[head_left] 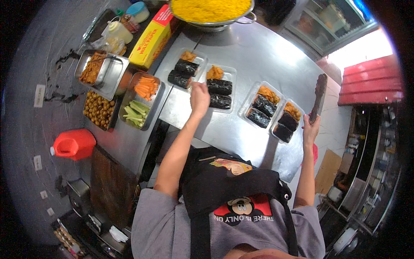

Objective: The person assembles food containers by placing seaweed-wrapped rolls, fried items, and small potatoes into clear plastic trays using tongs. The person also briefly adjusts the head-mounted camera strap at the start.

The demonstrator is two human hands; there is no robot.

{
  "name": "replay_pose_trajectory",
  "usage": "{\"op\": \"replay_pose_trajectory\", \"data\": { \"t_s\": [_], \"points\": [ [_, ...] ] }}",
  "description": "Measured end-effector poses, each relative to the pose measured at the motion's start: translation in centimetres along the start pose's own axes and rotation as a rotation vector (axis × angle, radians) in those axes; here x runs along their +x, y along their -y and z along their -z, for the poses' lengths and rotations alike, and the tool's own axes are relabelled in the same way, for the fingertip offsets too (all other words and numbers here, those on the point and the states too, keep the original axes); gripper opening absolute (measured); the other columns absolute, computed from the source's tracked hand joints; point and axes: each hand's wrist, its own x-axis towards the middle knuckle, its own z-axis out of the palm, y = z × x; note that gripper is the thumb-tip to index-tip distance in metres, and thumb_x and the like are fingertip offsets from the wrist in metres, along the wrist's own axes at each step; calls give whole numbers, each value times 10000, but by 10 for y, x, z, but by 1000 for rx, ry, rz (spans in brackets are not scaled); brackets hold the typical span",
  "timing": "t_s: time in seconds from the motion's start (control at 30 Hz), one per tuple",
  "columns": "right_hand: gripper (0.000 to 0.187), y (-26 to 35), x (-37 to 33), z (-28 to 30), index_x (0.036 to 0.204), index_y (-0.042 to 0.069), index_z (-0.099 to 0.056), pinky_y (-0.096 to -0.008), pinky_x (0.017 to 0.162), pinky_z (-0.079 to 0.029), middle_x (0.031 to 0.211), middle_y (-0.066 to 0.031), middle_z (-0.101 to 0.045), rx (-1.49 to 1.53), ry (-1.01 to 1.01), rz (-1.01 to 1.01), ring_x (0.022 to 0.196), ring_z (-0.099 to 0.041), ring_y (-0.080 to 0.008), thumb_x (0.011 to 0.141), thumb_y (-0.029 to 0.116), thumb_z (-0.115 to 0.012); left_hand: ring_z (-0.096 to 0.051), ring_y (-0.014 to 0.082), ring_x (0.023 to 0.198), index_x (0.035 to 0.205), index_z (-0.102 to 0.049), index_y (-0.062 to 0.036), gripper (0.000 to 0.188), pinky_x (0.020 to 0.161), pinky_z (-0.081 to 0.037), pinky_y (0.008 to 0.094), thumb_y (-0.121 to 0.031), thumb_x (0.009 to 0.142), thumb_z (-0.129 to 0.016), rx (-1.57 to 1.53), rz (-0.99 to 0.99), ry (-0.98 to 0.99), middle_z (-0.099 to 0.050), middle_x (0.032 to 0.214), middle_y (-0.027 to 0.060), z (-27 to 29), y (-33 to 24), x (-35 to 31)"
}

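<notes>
My left hand [199, 99] is closed, its fingertips at the edges of two clear plastic containers that stand side by side; which rim it grips is hard to make out. The left container [183, 70] and its neighbour [234, 88] each hold black seaweed rolls [220, 86] and an orange side dish [215, 72]. Farther right, two more such containers [246, 108] carry the same food, the outer one [283, 139] beside my right hand [311, 129]. That hand is wrapped round dark tongs [319, 95], which point away from me over the table's right edge.
A colander of yellow food [211, 11] stands at the far end of the steel table [258, 52]. Leftward are a wax paper box [148, 43], carrot sticks [146, 87], cucumber sticks [136, 113], small brown balls [99, 108] and a red jug [74, 144]. Shelving lines the right.
</notes>
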Motion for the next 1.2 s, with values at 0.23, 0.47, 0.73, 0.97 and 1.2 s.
{"op": "replay_pose_trajectory", "data": {
  "t_s": [0.23, 0.47, 0.73, 0.97, 1.2],
  "points": [
    [235, 74, -12, -25, 1056, 59, -534, -206, 446, -394, 810, 4, -539, 157, 157, 101, 574, -477, -44, 889, 160, -666, -597, 410, 963, 1004, -535, 39, 336, 826, -468, 472, -291, 962, -488, 12, 54, 79, -618, 994, 270, -18, 6, 15],
    [209, 112, -33, -50, 1042, 59, -540, -184, 405, -341, 703, 17, -542, 254, 229, 231, 490, -463, -32, 884, 123, -661, -610, 467, 864, 1057, -423, 80, 342, 763, -481, 545, -250, 989, -367, -117, 84, 131, -616, 868, 320, -19, 7, 4],
    [329, 263, -87, -75, 1181, 38, -541, -184, 548, -359, 839, 10, -541, 149, 552, 197, 662, -476, -36, 902, 169, -656, -577, 477, 870, 1032, -428, -5, 301, 758, -443, 548, -301, 995, -389, -397, 160, 115, -596, 898, 295, 40, 24, -25],
    [482, 418, -195, -148, 1301, 44, -504, -263, 774, -478, 1148, -119, -631, 123, 896, 730, 912, -597, -125, 873, 186, -673, -570, 430, 829, 1010, -434, -8, 300, 744, -440, 480, -297, 1026, -356, -511, 158, -95, -571, 885, 252, 172, 94, -75],
    [360, 503, -282, -267, 1143, 80, -590, -405, 623, -529, 904, -109, -672, -297, 642, 1554, 788, -672, -300, 798, 160, -650, -588, 381, 677, 1033, -410, -28, 272, 624, -436, 470, -290, 1034, -335, -250, 283, -489, -556, 734, 200, 310, 193, -118]
  ]
}}
